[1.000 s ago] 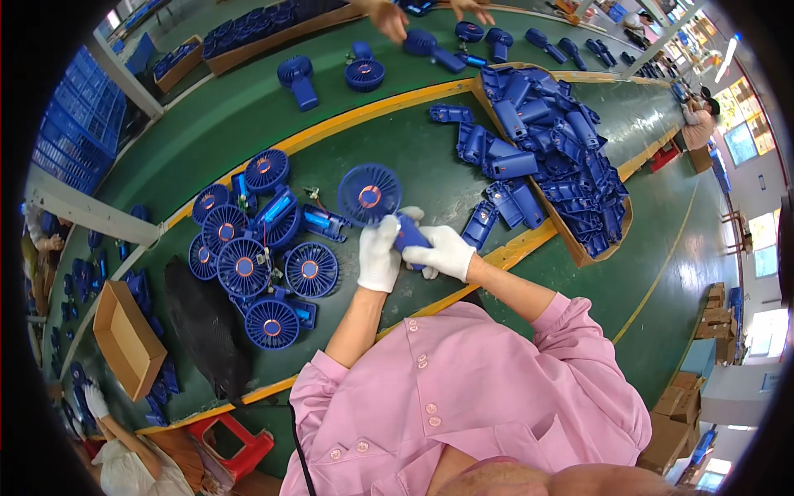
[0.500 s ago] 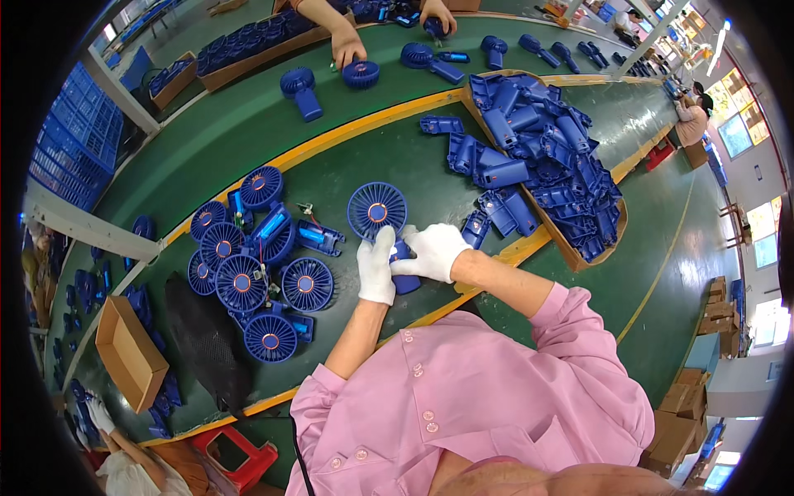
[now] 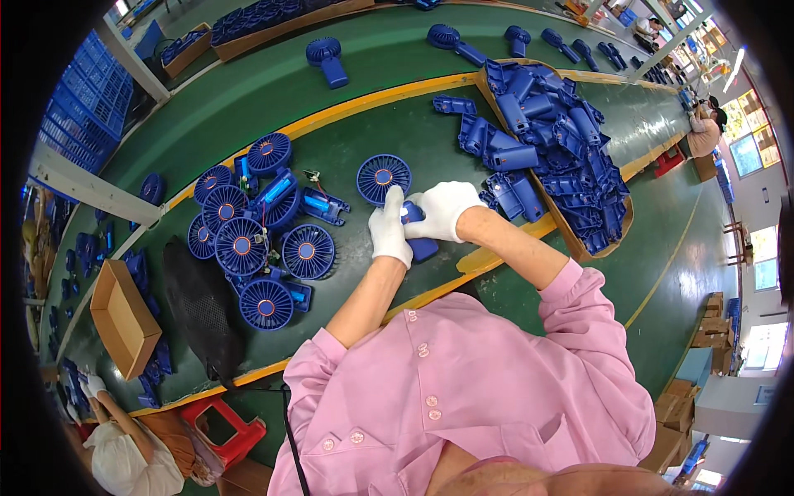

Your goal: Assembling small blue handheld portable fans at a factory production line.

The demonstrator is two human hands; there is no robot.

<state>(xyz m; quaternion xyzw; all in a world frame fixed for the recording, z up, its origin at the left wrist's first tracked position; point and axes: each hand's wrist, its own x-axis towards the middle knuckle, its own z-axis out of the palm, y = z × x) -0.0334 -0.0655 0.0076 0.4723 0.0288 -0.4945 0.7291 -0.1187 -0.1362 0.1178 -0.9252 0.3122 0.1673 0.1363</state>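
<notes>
Both my hands, in white gloves, grip one blue handheld fan [image 3: 384, 179] just above the green bench. Its round grille points away from me and its handle towards my body. My left hand [image 3: 390, 229] closes round the left side of the handle, below the grille. From the right, my right hand [image 3: 444, 210] presses its fingers on the upper handle. The lower handle shows beneath my fingers. To the left lies a heap of blue fan heads [image 3: 241, 246], some with open handles and bare wires. Loose blue handle shells [image 3: 514, 195] lie right of my right hand.
A cardboard tray [image 3: 622, 234] heaped with blue shells stands at the right. Left of the fan heap are a black mesh bag [image 3: 198, 310] and a cardboard box [image 3: 124, 318]. Finished-looking fans [image 3: 328, 62] lie along the far green belt. Another person [image 3: 132, 450] works at lower left.
My hands and the fan have shifted slightly right and up in the picture, still gripping. Across the belt, the other person's hands and the fans they touched have left the view.
</notes>
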